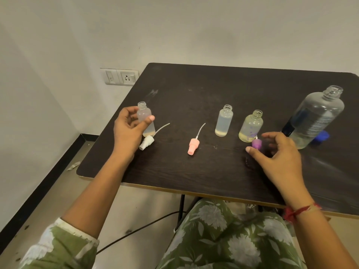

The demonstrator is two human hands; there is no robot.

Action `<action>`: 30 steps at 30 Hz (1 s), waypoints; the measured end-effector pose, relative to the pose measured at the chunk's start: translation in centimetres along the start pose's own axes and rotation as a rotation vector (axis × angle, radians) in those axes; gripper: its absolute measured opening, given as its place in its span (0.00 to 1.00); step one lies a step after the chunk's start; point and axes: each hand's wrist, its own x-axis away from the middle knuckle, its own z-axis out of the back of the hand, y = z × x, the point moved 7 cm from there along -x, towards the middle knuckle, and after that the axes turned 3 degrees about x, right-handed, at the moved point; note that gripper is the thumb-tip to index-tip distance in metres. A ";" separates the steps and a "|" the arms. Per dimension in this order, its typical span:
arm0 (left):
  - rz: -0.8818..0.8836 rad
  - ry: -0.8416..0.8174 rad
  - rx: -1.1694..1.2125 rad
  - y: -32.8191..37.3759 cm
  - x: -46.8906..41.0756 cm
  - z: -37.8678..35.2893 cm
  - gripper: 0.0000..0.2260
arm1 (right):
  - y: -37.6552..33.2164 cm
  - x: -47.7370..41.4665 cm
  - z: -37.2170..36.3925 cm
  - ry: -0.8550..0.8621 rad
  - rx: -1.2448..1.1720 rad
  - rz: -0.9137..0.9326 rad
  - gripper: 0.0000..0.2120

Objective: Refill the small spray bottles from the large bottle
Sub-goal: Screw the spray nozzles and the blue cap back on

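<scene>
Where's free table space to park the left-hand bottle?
Free: the far half of the table behind the middle bottle, and the near strip before the pink cap. Crowded: around the right hand, purple cap, large bottle, blue cap.

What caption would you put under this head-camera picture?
Left hand grips an uncapped small bottle while right hand hovers by a purple spray cap; large bottle stands open.

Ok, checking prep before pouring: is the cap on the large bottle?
No, the large bottle shows a bare threaded neck; a blue cap lies beside it.
</scene>
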 end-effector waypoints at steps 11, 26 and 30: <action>-0.020 -0.102 -0.029 0.3 0.7 -0.7 0.23 | -0.3 -0.4 -1.0 0.001 0.137 0.017 0.15; -0.450 0.027 -0.066 9.0 7.2 -3.8 0.24 | 0.5 0.2 1.5 0.157 0.023 0.011 0.10; -0.492 -0.163 -0.064 9.5 9.4 -9.3 0.21 | 0.5 0.9 2.7 0.178 -0.092 0.011 0.10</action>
